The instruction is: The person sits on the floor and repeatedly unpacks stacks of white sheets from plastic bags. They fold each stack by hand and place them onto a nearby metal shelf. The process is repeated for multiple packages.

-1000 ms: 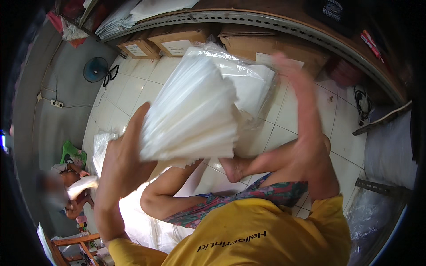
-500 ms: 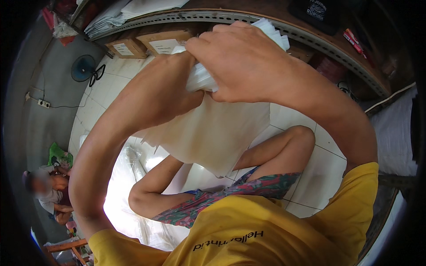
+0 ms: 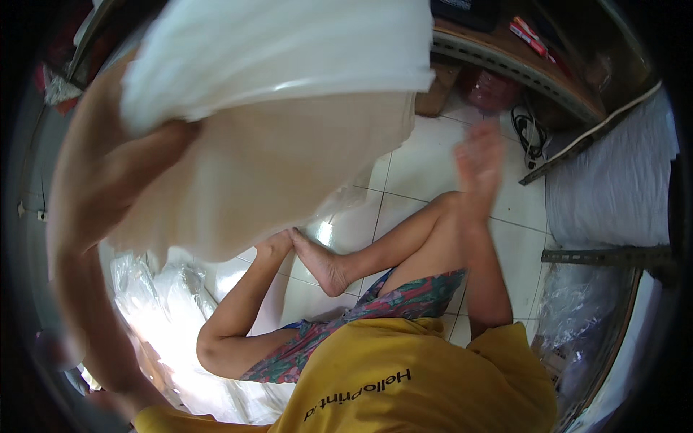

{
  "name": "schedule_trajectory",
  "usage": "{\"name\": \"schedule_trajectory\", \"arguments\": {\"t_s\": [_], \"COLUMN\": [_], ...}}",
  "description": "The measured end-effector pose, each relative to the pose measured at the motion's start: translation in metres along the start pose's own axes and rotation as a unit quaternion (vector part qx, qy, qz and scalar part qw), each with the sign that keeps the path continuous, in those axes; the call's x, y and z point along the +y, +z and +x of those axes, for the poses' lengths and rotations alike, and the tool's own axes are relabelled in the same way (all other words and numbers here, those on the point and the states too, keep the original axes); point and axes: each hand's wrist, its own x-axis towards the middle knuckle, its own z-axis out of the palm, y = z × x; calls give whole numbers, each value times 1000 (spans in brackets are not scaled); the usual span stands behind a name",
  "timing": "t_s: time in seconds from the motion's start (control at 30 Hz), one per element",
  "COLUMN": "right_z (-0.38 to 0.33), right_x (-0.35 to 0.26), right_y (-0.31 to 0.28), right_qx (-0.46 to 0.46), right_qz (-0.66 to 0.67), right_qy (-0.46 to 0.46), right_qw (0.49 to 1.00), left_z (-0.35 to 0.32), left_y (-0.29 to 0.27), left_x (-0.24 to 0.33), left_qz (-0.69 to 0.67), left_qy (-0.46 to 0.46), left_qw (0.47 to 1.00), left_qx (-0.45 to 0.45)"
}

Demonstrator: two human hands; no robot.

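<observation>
White tiled floor (image 3: pixel 426 173), glossy, with a bright light reflection. Slotted metal shelf rail (image 3: pixel 505 61) above, wooden board behind. Black cable (image 3: pixel 530 133) coiled below the rail. Clear plastic sheeting (image 3: pixel 166 303) heaped at left.

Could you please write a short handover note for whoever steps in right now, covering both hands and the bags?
Left hand: raised close to the camera, gripping a thick stack of white plastic bags that hangs over a cream sheet.
Right hand: open and empty, blurred, above the bent knee.
More clear plastic bags lie heaped on the tiled floor by the left leg.
Done: the stack is lifted in one hand.
Left: it has not been set down anywhere.
</observation>
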Motion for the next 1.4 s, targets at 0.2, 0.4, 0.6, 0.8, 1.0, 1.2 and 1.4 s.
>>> {"name": "schedule_trajectory", "arguments": {"t_s": [0.2, 0.4, 0.6, 0.8, 1.0, 1.2, 1.4], "right_z": [-75, -108, -76, -56, -76, -33, 73], "right_x": [92, 104, 22, 30, 90, 50, -8], "right_y": [16, 37, 32, 28, 11, -13, -57], "right_qx": [-91, -196, -274, -399, -232, -171, -91], "right_qz": [308, 450, 174, 220, 318, 179, -93], "right_qy": [443, 473, 508, 350, 502, 423, 163], "right_qw": [837, 731, 798, 819, 770, 872, 978], "left_z": [-32, -76, -118, -125, -108, -49, 16], "left_y": [6, -5, 51, 69, 75, 108, 192], "left_x": [2, -56, -106, -108, -89, -99, -101], "left_qz": [-57, -167, -300, -308, -362, -308, -364], "left_qy": [-96, -242, -332, -330, -312, -215, -23], "left_qw": [993, 951, 893, 889, 870, 927, 928], "left_qx": [47, 92, 54, 76, 122, 10, 71]}}
